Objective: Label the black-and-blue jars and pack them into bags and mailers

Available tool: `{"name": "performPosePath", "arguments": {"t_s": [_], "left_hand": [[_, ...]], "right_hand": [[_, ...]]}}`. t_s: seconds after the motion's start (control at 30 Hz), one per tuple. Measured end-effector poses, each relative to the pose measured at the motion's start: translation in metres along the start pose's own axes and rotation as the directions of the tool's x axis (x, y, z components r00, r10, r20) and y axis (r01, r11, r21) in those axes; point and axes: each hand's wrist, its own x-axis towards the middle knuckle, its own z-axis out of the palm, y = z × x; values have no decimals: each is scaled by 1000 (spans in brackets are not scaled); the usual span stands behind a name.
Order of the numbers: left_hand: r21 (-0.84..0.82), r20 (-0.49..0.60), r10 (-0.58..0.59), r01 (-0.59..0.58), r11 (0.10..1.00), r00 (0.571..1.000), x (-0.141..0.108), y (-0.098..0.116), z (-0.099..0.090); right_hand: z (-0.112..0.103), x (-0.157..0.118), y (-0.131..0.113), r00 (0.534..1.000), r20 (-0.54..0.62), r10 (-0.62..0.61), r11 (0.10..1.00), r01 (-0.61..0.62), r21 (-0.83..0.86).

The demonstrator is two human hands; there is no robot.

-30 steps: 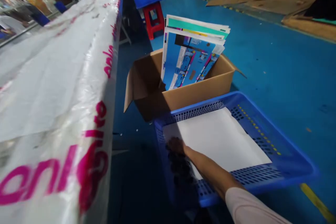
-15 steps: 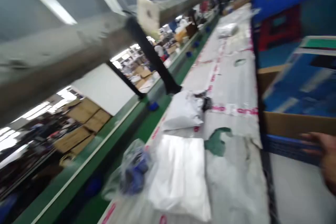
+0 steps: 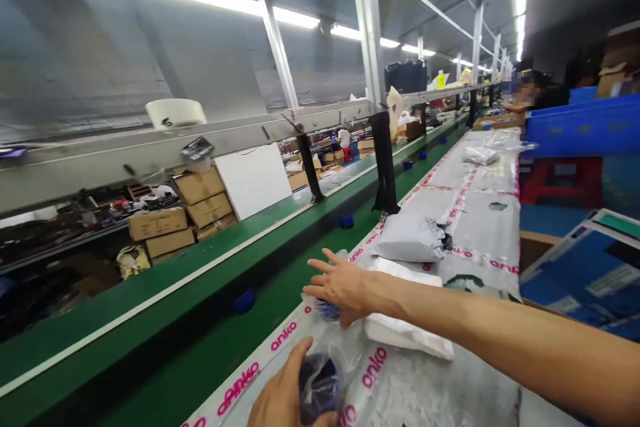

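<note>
At the bottom, my left hand [image 3: 280, 390] curls round a dark blue round thing [image 3: 320, 380] wrapped in clear plastic. Its thumb and fingers are on either side of it; its exact kind I cannot make out. My right hand [image 3: 345, 283] reaches across with fingers spread, over a clear plastic bag [image 3: 327, 308] with something blue inside. That hand partly covers the bag, and whether it presses on it I cannot tell. Under my right forearm lies a folded white packet [image 3: 400, 333]. Behind it sits a grey-white plastic mailer bag [image 3: 410, 238].
The bench cover [image 3: 285, 337], printed "anko", runs beside a green conveyor [image 3: 280, 267]. A metal rail [image 3: 250, 140] with black-wrapped posts stands over it. On the right are a blue bin [image 3: 585, 127], a red stool [image 3: 565, 183] and a blue box [image 3: 590, 267]. A person is farther along.
The view has swung left and up. My right hand has come from the right edge to the plastic bag. My left hand has entered at the bottom, round the blue thing.
</note>
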Motion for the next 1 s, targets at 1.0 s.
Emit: {"name": "performPosePath", "arguments": {"t_s": [1.0], "left_hand": [[-268, -152, 27, -68, 961, 988, -7, -3, -15]], "right_hand": [[-27, 1, -80, 971, 239, 7, 866, -126, 485]]}}
